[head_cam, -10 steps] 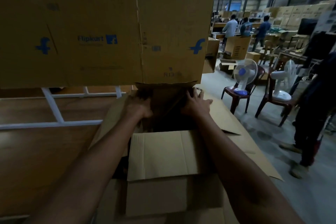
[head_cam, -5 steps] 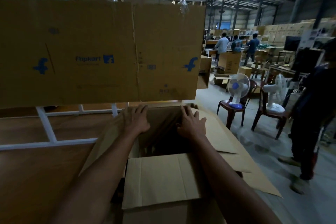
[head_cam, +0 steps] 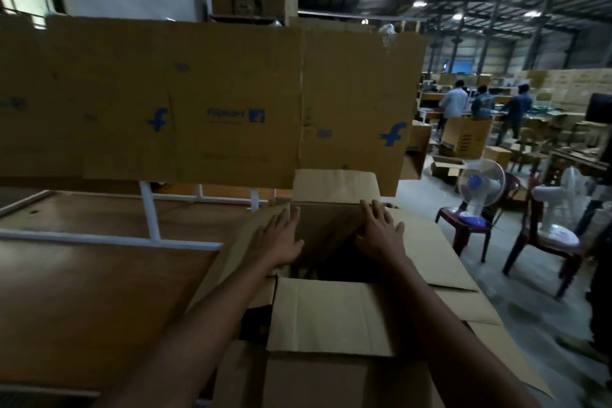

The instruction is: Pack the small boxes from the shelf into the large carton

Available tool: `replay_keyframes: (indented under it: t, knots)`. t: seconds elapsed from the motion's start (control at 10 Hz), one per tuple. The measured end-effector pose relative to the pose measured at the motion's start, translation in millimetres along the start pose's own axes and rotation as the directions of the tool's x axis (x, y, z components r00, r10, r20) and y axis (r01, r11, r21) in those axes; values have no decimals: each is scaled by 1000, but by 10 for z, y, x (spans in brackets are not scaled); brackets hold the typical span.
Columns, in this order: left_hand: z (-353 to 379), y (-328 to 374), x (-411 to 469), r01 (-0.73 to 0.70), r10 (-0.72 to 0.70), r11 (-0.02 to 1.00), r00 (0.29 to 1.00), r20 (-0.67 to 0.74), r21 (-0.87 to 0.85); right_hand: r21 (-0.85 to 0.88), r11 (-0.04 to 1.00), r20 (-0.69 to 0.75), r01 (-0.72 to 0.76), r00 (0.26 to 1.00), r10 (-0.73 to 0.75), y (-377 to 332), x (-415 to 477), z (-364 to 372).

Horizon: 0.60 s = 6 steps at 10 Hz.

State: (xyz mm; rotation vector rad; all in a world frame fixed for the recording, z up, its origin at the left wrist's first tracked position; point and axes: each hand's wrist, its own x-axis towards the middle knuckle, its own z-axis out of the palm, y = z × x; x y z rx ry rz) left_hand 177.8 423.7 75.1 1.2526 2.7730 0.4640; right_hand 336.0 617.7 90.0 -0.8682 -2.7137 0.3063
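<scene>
Carton [head_cam: 331, 318] sits at six o'clock, both hands' fingers [head_cam: 284, 219] spread flat and empty on its side flaps, its dim inside possibly holding boxes, so a springy flap could close over the opening.

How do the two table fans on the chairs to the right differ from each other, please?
The nearer-left table fan has a blue hub and a blue-topped base; the right table fan looks all white. The left fan faces the camera, showing its full round grille, while the right fan is turned partly sideways. The left fan stands farther back. Both rest upright on dark red plastic chairs.
</scene>
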Motion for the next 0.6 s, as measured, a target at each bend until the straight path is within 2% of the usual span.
replay_keyframes:
  t: [0.1,0.3,0.5,0.6]
  knots:
    - [-49,-57,-172,-10,7,997,999,-43,-71,20,999,26,25,999,-26,-224,-61,3]
    - [-66,-312,-429,-14,12,992,1000,-19,-129,44,996,151,81,985,-87,-775,-238,136]
    - [-242,-755,-714,-72,64,983,996,-55,-167,52,994,149,92,984,-98,-1398,-364,263]
    - [-305,-1278,-819,-52,47,957,999,-23,-284,104,991,132,82,987,-95,-1811,-350,404]
